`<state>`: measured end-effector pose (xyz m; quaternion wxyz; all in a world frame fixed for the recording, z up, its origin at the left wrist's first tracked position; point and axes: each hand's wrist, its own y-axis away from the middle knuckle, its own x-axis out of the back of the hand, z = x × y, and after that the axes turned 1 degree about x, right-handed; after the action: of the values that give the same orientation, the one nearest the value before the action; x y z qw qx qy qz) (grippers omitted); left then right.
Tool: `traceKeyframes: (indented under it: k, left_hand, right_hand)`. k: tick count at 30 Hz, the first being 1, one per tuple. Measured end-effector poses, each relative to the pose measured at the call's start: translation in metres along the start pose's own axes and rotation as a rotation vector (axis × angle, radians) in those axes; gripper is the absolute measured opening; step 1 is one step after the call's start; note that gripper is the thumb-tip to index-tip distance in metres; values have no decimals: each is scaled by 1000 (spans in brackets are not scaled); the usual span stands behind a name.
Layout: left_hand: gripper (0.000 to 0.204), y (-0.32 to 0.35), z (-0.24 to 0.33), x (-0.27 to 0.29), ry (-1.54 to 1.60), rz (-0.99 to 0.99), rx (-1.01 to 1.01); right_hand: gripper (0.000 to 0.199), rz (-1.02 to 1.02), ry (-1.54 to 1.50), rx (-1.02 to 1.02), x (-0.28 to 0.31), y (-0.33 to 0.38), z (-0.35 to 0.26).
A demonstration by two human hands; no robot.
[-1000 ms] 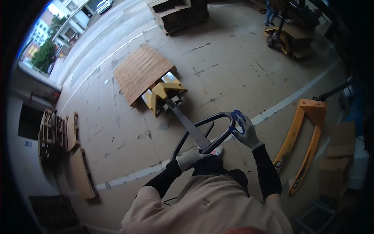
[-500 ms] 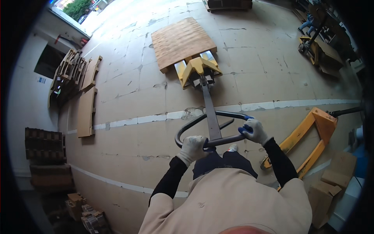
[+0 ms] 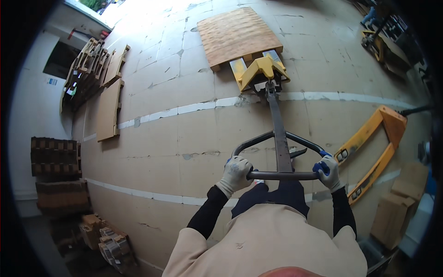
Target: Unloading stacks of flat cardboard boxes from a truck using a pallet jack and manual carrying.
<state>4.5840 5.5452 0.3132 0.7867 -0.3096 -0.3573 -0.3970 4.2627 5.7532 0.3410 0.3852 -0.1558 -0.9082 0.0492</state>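
Note:
A yellow pallet jack [image 3: 263,70] stands ahead of me, its forks under a flat wooden pallet [image 3: 239,37]. From it a dark steel drawbar reaches toward me and ends in a loop-shaped handle [image 3: 280,176]. Gloved in white and blue, my left hand [image 3: 236,173] is closed round the handle's left corner. At the opposite corner my right hand [image 3: 328,171], in a matching glove, grips the bar with its fingers wrapped round. A small lever [image 3: 298,153] sticks out inside the loop beside the drawbar.
An orange pallet jack [image 3: 383,124] with bare forks lies close on my right, near cardboard boxes [image 3: 392,217]. Wooden pallets [image 3: 85,69] lean along the left wall, with a flat board [image 3: 109,111] before them. Far right, a person's legs [image 3: 368,16] show by another pallet jack [image 3: 380,48].
The pallet jack, pallet and handle have shifted rightward in view. The floor lines and orange jack sit higher in the picture. Both hands keep their grip, and the handle has swung squarer to me.

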Motion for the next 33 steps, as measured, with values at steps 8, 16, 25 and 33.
traceKeyframes:
  k: [8,16,25,33]
  left_hand:
    - [19,103,44,4,34,-109,-93]
    - [15,244,67,-1,70,8,-160]
    - [19,413,100,35,-114,-279,-120]
    - [22,540,114,49,151,25,-393]
  right_hand:
    - [13,109,-1,-37,-25,117,-68]
    - [28,145,-76,-102,-83,248,-144]
    - [31,197,-68,-118,-168,411,-257]
    - [47,398,-61,-104,-234,530,-344]
